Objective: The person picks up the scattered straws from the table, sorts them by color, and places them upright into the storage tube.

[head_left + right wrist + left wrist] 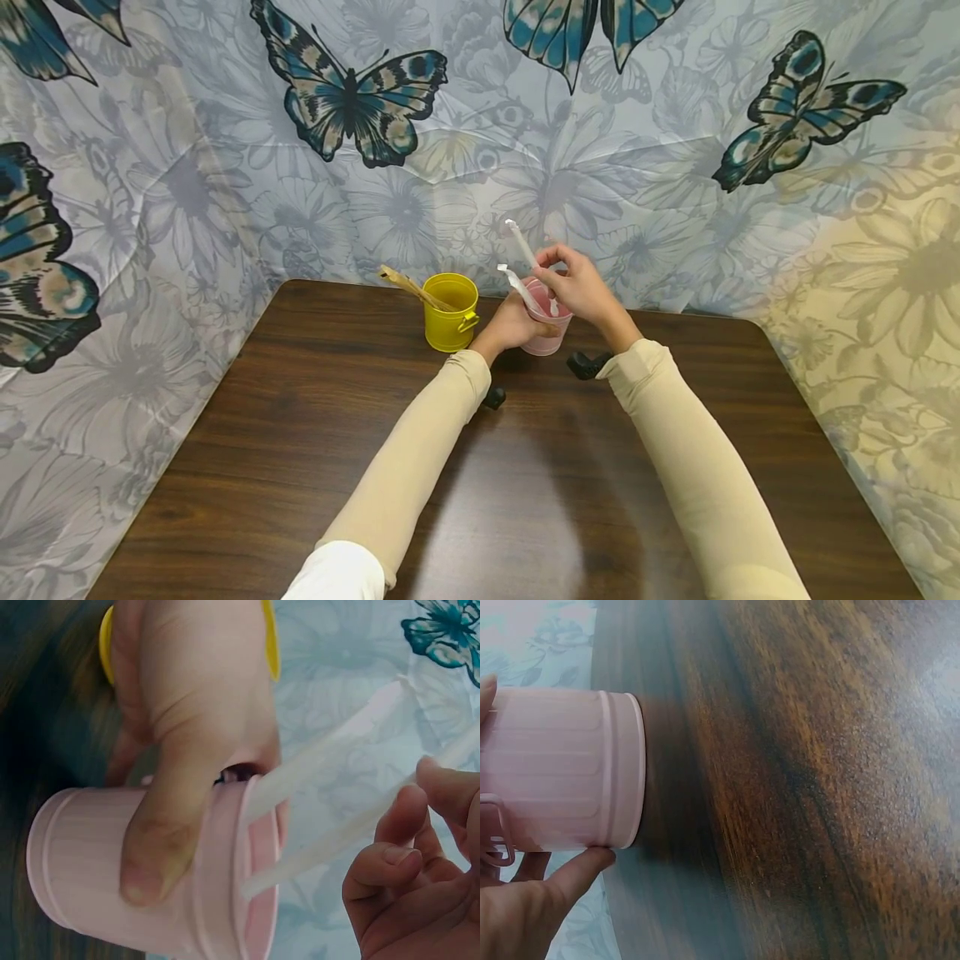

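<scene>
A small pink bucket stands near the back of the table, held by my left hand. In the right wrist view the left thumb lies across the bucket's side below the rim. Between thumb and fingertips, my right hand pinches a white paper-wrapped straw, whose lower end is inside the bucket. A second wrapped straw leans out over the rim, its wrapper end bent. The left wrist view shows the bucket's ribbed wall and a pink wire handle.
Left of the pink bucket stands a yellow bucket with light wooden sticks leaning out. Behind the brown wooden table hangs a butterfly-print cloth. Black wrist-worn pieces show by the sleeves.
</scene>
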Demonstrator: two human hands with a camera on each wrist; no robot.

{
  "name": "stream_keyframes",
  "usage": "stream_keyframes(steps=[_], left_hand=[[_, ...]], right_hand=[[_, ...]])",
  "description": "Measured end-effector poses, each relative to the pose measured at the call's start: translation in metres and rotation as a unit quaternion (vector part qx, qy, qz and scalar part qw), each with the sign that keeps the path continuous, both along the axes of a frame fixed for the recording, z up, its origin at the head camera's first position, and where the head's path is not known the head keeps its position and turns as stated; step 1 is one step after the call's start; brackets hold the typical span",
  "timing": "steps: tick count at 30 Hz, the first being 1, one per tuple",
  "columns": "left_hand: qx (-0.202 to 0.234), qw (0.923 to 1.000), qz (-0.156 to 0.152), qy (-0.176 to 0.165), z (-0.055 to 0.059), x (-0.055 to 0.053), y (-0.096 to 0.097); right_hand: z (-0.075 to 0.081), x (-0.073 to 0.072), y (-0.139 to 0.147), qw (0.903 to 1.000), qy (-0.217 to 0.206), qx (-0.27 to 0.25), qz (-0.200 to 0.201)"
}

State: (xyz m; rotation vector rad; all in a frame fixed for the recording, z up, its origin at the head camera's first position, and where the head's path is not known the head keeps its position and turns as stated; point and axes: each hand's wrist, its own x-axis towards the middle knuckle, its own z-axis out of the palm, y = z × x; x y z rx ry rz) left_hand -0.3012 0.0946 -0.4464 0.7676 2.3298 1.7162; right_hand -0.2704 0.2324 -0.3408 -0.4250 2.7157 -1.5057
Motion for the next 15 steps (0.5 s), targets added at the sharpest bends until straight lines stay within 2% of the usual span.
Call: stream_keyframes(steps=[3,8,11,15], left_hand=[[0.011,0.9999,0.002,-0.004,-0.001,0.0,0.0],[0.014,0.9999,0.008,-0.005,-0.001,0.001,-0.001],[0.006,0.9999,0.012,0.002,0.0,0.002,-0.001],[-0.018,0.9992,0.015,0.033,0.004,0.006,0.0]], right_hand=[[-0.003,-0.001,0.002,1.0,-0.006,0.005,-0.002],[-0.01,-0.001,0.009,0.9999,0.007,0.012,-0.003],[-0.014,0.001,0.014,0.9995,0.012,0.029,-0.009],[-0.017,0.006,0.019,0.9986,0.01,0.05,-0.012]])
